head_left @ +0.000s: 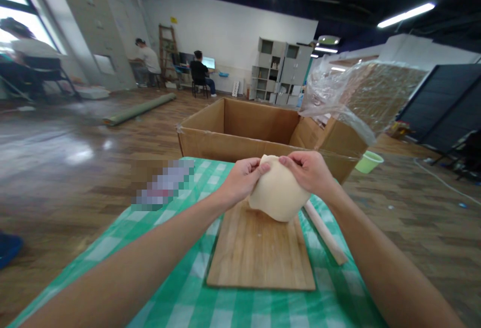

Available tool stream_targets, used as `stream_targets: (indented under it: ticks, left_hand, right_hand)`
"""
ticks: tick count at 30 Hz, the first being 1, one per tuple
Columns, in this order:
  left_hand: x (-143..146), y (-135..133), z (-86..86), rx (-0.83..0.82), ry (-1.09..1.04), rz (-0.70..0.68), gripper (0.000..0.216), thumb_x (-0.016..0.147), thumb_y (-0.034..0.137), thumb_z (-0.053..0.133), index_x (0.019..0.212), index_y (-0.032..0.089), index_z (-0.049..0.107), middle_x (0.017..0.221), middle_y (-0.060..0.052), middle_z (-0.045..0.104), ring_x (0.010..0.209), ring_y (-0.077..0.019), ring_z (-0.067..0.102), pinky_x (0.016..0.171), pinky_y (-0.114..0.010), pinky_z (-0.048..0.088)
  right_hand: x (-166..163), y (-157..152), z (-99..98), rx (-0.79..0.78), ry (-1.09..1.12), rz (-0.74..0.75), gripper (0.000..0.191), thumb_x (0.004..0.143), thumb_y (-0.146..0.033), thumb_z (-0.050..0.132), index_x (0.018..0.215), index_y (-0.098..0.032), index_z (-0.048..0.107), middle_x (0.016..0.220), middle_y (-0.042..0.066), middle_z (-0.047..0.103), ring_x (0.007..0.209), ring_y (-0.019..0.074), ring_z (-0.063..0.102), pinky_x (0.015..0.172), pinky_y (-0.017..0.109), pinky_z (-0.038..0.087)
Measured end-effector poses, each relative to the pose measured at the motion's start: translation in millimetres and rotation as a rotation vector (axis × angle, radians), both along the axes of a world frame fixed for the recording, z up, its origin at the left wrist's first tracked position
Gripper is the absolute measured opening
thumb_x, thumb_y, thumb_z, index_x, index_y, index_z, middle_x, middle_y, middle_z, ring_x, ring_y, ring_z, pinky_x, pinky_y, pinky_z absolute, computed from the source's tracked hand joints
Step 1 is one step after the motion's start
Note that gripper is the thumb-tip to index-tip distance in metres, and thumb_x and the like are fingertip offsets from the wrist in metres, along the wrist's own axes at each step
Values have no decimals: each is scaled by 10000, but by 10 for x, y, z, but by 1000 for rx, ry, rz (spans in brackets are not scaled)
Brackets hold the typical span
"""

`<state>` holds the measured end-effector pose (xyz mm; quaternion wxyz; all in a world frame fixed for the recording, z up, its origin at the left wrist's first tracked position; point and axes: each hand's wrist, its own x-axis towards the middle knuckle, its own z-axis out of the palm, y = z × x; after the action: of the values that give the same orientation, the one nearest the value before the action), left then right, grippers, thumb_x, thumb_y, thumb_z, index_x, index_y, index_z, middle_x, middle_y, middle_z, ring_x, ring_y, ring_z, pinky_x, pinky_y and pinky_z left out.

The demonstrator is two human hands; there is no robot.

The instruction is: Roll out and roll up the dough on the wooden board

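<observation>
A pale sheet of dough (pixel 277 192) hangs upright over the far end of a wooden board (pixel 259 250). My left hand (pixel 242 177) pinches its top left edge and my right hand (pixel 310 170) pinches its top right edge. The dough's lower edge sags down to about the board's surface. A wooden rolling pin (pixel 325 232) lies along the board's right side on the green checked tablecloth (pixel 188 293).
An open cardboard box (pixel 240 135) stands just beyond the table's far edge, with clear plastic wrap (pixel 349 97) over its right flap. A green tub (pixel 369 161) sits on the floor at right. People sit at desks far behind; a rolled mat (pixel 139 110) lies on the floor.
</observation>
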<state>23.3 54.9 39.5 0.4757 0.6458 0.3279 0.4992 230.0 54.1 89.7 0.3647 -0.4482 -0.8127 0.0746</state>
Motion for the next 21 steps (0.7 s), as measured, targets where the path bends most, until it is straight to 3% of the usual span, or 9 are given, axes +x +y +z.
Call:
stream_targets:
  ticks: [4,6,10,15,18,21]
  left_hand:
    - [14,-59,19,102,136,111,459,952,571,568,856,143,704,753,-18,651,670,-148,549,571,-240,370]
    - [45,-144,62,176,218,112,462,983,556,528,834,153,696,749,-17,651,686,-157,561,581,-247,372]
    - [107,-293,132,287,341,102,428,1041,506,442,941,176,696,867,-35,702,801,-189,623,647,-268,405]
    - [101,-264,78,373,498,90,318,1015,495,524,1030,190,615,811,-2,651,716,-172,586,613,-277,354]
    - [89,-242,36,436,564,185,288,1054,426,442,898,210,552,751,8,608,692,-174,574,620,-288,329]
    - [98,-272,27,489,585,238,296,1063,394,399,844,222,498,736,3,595,686,-182,574,634,-295,324]
  right_hand:
    - [-35,-91,62,-97,-77,116,472,1002,-563,519,777,-180,678,685,0,646,607,132,526,537,264,301]
    - [-86,-161,89,-70,-98,134,452,1038,-540,466,846,-189,676,753,14,685,659,143,572,573,264,319]
    - [-165,-221,78,126,-144,42,496,1073,-483,406,695,-203,564,610,7,597,549,134,487,571,301,265]
    - [-130,-151,27,260,-20,-126,492,1070,-468,411,677,-204,545,617,21,601,556,143,500,591,308,277]
    - [-149,-153,29,213,44,-153,541,1073,-522,376,676,-202,558,621,18,605,573,147,520,591,301,287]
    - [-226,-204,33,104,65,-67,590,1071,-564,354,646,-203,544,596,-1,577,568,135,511,569,291,276]
